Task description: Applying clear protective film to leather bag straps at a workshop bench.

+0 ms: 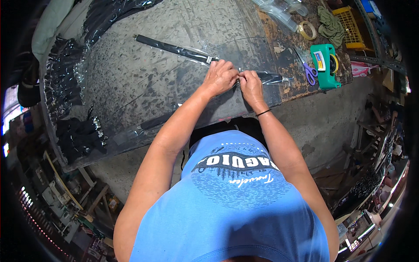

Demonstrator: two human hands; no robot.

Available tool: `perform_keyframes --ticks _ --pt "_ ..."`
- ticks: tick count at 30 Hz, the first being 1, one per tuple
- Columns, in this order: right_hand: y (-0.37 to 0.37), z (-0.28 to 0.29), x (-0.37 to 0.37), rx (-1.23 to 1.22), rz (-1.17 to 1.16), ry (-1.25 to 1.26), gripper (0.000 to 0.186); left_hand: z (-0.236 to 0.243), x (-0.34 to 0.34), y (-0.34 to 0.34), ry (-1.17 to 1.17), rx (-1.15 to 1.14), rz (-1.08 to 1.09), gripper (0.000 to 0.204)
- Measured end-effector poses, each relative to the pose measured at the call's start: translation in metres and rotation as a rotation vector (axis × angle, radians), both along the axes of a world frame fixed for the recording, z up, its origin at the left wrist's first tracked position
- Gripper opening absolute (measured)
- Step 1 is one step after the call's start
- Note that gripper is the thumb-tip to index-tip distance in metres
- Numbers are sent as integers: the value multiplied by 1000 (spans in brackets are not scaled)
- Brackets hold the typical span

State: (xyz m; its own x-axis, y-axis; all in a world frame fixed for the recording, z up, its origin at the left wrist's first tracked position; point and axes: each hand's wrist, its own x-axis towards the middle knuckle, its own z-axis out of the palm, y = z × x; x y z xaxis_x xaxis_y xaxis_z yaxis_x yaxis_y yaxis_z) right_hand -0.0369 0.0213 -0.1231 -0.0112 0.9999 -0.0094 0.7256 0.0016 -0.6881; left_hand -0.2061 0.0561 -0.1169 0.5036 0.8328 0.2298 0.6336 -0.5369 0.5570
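A long, narrow black strap in clear plastic lies slantwise across the worn grey tabletop. My left hand is closed over its middle, beside a small pale label. My right hand is right next to it, with fingers pinched on the same wrapped strap. The fingertips of both hands nearly meet, and they hide the part of the strap between them. Past my right hand, the other end of the strap shows inside loose, shiny plastic.
At the right stand a green tape dispenser, purple-handled scissors and a tape roll. A crumpled green cloth and a yellow crate are behind. Plastic-wrapped black pieces pile along the left edge.
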Motion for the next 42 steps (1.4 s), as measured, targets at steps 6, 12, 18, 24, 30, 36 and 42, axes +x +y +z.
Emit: perform_keyframes --ticks 6,12,18,24,30,36,42 --pt "2 8 0 -70 10 -81 9 -11 -68 9 169 21 615 55" --pt "3 10 0 -82 68 -133 9 -23 -106 25 426 -180 584 76" --pt "5 6 2 -80 99 -141 10 -18 -82 2 284 -31 614 66" --pt "5 4 4 -75 121 -134 12 -4 -16 -21 -91 110 232 36" --pt "6 3 7 -46 126 -101 12 -4 12 -11 -48 129 115 15" --pt "6 2 12 -18 150 -22 11 -7 16 -8 -15 156 78 9" --pt "8 4 30 -28 88 146 15 -9 19 -6 -10 130 67 12"
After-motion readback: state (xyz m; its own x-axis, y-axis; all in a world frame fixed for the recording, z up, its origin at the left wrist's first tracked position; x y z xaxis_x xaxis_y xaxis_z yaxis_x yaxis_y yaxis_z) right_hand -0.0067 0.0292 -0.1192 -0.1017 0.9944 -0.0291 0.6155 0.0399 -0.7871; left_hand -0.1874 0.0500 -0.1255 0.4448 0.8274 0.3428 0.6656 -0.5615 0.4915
